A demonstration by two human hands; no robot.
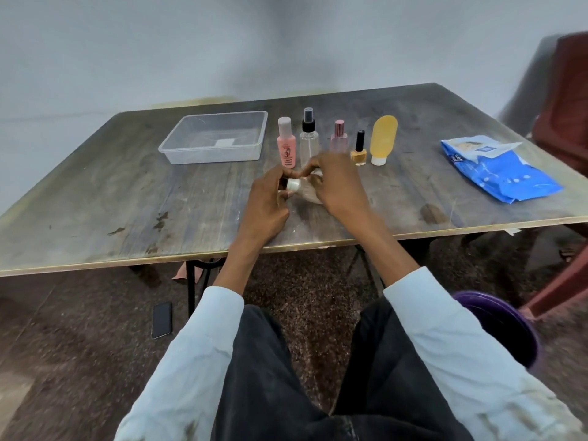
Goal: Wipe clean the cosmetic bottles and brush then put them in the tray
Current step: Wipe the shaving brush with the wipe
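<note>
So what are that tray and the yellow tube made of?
The tray looks like clear, thin plastic: the table shows through its walls. The yellow tube seems soft matte plastic or silicone, translucent and dull, standing on a white cap.

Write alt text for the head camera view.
Both hands, left hand and right hand, hold a small white-capped item over a worn table. Behind stand five cosmetic bottles, an empty clear tray, and a blue wipes pack.
</note>
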